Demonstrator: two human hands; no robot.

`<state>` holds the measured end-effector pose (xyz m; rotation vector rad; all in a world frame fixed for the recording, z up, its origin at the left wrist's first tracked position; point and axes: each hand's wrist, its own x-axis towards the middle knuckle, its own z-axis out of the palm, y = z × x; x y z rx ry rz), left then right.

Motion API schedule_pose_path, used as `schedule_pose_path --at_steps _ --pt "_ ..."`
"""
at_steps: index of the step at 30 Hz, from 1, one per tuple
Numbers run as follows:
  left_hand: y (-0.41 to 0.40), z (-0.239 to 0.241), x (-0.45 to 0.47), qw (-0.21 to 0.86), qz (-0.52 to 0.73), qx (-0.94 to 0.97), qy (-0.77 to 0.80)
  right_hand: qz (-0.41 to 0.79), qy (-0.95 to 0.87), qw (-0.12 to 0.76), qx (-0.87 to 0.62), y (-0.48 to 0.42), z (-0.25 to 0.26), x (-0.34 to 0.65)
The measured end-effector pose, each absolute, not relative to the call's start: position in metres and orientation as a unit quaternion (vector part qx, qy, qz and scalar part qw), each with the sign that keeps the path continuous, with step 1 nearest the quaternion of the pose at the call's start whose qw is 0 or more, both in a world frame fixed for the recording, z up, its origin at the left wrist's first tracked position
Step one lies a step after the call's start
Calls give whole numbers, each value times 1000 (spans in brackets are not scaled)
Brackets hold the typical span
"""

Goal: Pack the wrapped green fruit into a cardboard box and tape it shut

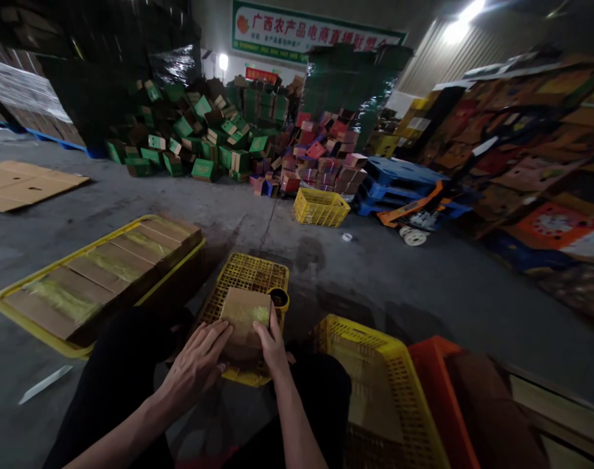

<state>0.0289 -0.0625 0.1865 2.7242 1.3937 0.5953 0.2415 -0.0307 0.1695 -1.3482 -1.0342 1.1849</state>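
Observation:
A small cardboard box [248, 305] with shiny yellowish tape on top sits over an upturned yellow plastic crate [251, 268] between my knees. My right hand [273, 344] grips the box's right side, its thumb on the top near the tape. On the left front edge rests my left hand [199, 355], with fingers stretched and close together, steadying the box from that side. A roll of yellow tape [284, 301] lies on the crate just behind the box's right corner.
Left stands a yellow crate [28, 326] holding several taped boxes [131, 257]. At right are a yellow crate [399, 355] with flat cardboard and an orange crate [441, 378]. Farther off are another yellow crate [321, 207], a pallet jack [417, 212] and piled cartons [204, 137].

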Motion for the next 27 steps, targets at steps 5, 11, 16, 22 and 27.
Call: schedule_pose_path --at_steps 5,11,16,22,27 --pt "-45 194 38 48 165 858 484 504 -431 500 -557 -31 168 243" --pt "-24 206 49 46 107 852 511 510 -439 495 -550 -33 167 242" --pt "-19 204 57 45 102 847 520 510 -438 490 -555 -30 167 242" --pt "-27 171 58 36 203 848 487 507 -440 496 -552 -31 166 243" --pt "-27 157 46 46 251 860 441 506 -453 496 -541 -30 160 244"
